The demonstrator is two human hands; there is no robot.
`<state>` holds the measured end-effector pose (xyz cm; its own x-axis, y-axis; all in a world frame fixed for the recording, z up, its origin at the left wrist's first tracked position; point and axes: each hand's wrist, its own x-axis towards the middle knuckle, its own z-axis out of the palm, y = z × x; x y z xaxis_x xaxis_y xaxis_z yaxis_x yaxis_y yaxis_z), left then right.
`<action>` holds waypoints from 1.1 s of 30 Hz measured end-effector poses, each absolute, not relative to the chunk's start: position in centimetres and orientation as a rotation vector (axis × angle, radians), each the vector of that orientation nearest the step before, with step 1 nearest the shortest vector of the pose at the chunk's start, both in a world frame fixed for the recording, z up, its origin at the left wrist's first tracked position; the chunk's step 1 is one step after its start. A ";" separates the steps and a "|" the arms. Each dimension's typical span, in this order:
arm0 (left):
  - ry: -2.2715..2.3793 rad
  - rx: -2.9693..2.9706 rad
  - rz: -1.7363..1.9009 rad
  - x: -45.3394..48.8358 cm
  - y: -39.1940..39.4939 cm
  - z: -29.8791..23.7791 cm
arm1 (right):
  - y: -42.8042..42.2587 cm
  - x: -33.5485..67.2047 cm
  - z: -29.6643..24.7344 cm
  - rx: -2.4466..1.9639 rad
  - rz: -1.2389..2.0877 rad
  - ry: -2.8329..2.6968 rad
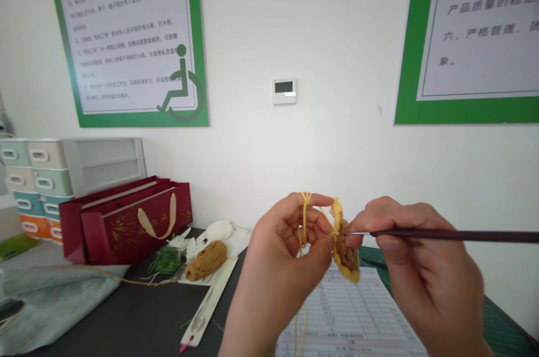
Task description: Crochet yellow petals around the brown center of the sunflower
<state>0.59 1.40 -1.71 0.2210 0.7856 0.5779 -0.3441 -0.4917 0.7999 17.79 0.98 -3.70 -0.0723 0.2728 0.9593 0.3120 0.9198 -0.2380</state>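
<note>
My left hand [282, 256] is raised in front of me, its thumb and fingers pinched on a small yellow and brown crocheted piece [346, 250]. Yellow yarn [304, 216] loops over its forefinger and hangs down past the wrist. My right hand [421, 267] is closed on a dark crochet hook [455, 235], whose long handle runs out to the right edge. The hook's tip meets the crocheted piece at its upper right side.
A dark table [126, 317] holds a printed sheet [349, 312], a green cutting mat [501, 323], a brown yarn skein [207, 260], green and white scraps, a ruler-like strip [208, 303], a red gift box [126, 216] and a grey bag [46, 301]. Pastel drawers [37, 183] stand far left.
</note>
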 end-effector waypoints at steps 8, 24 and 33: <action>0.490 1.526 1.497 0.8 1.0 -1.3 | 0.8 17.7 -3.3 -0.381 -0.246 -1.717; 0.396 1.441 1.539 0.8 0.6 -1.6 | 1.1 16.3 -2.4 -0.238 -0.633 -1.744; 0.345 1.241 1.555 1.3 -0.5 -0.6 | 2.4 16.2 -4.0 -0.101 -0.320 -1.665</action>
